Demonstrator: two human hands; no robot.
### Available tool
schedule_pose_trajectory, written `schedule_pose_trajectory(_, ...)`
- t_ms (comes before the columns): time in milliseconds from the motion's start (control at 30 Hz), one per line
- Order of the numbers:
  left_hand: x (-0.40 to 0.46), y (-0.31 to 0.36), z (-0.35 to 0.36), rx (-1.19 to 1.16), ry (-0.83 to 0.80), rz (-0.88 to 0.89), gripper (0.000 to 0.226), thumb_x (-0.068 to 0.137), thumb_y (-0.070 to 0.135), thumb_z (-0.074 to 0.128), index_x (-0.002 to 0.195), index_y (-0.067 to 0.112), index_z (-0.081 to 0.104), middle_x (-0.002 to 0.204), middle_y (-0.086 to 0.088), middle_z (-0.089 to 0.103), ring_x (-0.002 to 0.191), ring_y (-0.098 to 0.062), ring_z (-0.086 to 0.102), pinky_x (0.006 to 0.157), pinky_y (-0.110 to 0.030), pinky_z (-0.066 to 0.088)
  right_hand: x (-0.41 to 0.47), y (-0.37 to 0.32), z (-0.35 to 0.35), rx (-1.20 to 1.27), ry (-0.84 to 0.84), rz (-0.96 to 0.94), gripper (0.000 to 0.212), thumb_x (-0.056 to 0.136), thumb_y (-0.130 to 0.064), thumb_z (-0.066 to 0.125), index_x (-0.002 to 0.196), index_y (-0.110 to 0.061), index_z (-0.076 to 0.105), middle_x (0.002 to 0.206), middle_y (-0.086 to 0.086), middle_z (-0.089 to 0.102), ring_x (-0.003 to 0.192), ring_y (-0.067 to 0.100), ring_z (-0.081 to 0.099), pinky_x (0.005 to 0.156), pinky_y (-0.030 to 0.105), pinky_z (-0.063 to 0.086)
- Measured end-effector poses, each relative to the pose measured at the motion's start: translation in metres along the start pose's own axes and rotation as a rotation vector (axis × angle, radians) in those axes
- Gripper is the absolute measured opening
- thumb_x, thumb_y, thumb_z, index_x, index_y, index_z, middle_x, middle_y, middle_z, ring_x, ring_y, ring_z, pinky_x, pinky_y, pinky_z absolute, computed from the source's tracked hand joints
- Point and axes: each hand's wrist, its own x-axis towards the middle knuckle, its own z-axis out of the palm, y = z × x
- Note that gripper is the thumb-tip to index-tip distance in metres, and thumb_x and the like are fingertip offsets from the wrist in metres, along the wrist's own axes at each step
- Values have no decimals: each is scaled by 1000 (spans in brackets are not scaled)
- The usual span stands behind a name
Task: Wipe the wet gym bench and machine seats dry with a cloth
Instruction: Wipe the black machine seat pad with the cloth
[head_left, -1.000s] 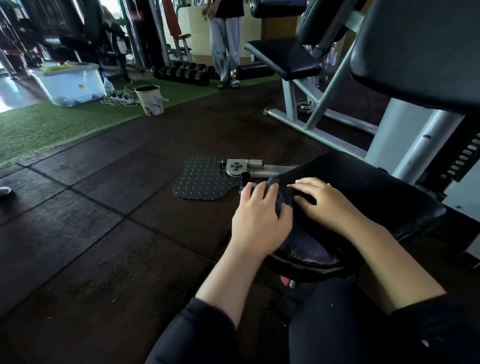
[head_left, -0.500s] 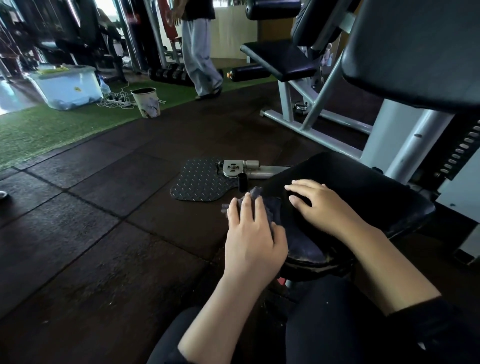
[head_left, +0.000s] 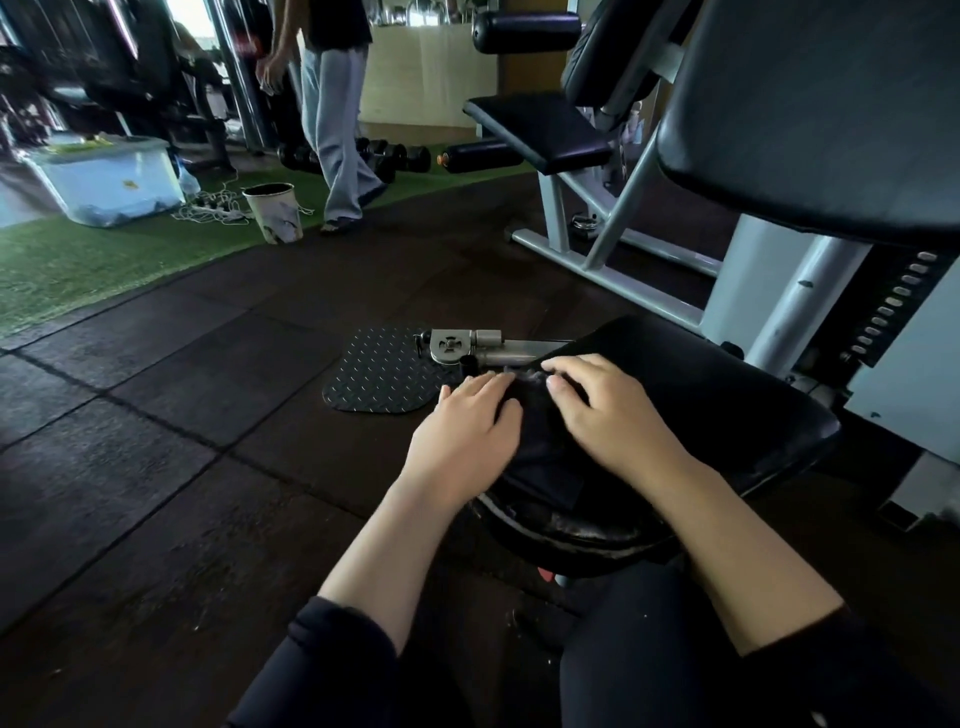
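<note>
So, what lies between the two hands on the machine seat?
In the head view, the dark cloth lies between the left hand and the right hand, spread on the black seat; both hands press on it.

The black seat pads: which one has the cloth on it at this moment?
The low machine seat nearest the camera: the dark cloth lies on its front edge under both hands. The farther bench seat has nothing on it.
</note>
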Motion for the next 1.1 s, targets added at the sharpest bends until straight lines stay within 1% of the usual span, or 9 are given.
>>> schedule_pose_trajectory(133, -4, -14, 7, -70, -8, 4, 45, 102, 36, 36, 146, 33, 40, 153, 16, 34, 144, -18, 28, 116, -39, 27, -2, -4, 17, -210, -161, 59, 48, 93, -44, 44, 138, -28, 41, 145, -11, 35, 136, 23, 30, 116, 39, 21)
schedule_pose_trajectory(233, -5, -16, 8, -68, -6, -7, 46, 102, 38, 35, 147, 31, 38, 155, 14, 31, 146, -14, 23, 118, -35, 22, 1, 7, 5, -201, -112, 56, 45, 91, -30, 45, 136, -25, 46, 145, -10, 38, 134, 20, 36, 118, 40, 14)
schedule_pose_trajectory(333, -5, -17, 11, -4, -10, -3, 48, 102, 39, 35, 149, 30, 36, 157, 13, 27, 146, -14, 20, 118, -35, 22, 8, 14, -6, -202, -105, 149, 46, 92, -23, 41, 138, -23, 45, 150, -6, 33, 138, 20, 30, 118, 41, 14)
schedule_pose_trajectory(500, -7, -14, 12, 19, 24, 18, 48, 103, 36, 36, 150, 25, 34, 157, 12, 26, 145, -6, 19, 119, -33, 19, 7, 9, 14, -308, -199, 155, 53, 95, -45, 34, 146, -32, 27, 157, -8, 15, 146, 19, 5, 116, 46, -4)
schedule_pose_trajectory(667, -7, -12, 12, 33, 1, -27, 49, 103, 41, 33, 150, 32, 31, 158, 18, 22, 148, -22, 12, 117, -37, 20, 4, 11, 12, -343, -213, 13, 53, 96, -43, 38, 146, -36, 24, 156, -15, 14, 145, 19, 8, 117, 44, -2)
schedule_pose_trajectory(767, -7, -12, 12, 59, 13, -27, 48, 103, 40, 34, 150, 32, 32, 157, 19, 23, 147, -19, 13, 118, -36, 16, 6, 11, 15, -315, -173, 67, 52, 96, -43, 40, 145, -39, 25, 159, -4, 5, 146, 22, -1, 117, 41, -3)
schedule_pose_trajectory(900, 1, -21, 14, 108, 66, 12, 47, 101, 39, 37, 147, 28, 39, 154, 17, 32, 142, -9, 24, 119, -35, 15, 11, 2, 25, -333, -105, 142, 47, 97, -33, 40, 143, -36, 33, 144, 18, 33, 136, 31, 24, 117, 43, 7)
schedule_pose_trajectory(1000, 7, -26, 9, 116, 93, 2, 47, 98, 42, 37, 140, 26, 49, 145, 13, 47, 133, -11, 41, 113, -40, 30, 19, -6, 28, -295, -107, 69, 50, 94, -17, 45, 143, -28, 38, 134, 18, 42, 128, 32, 33, 109, 36, 25)
schedule_pose_trajectory(1100, 15, -22, -3, 199, 80, -33, 62, 88, 49, 22, 132, 23, 58, 129, 9, 61, 118, -16, 56, 95, -38, 45, 35, -14, 29, -244, -200, 62, 55, 92, -9, 46, 144, -22, 36, 133, 16, 41, 128, 29, 33, 105, 30, 30)
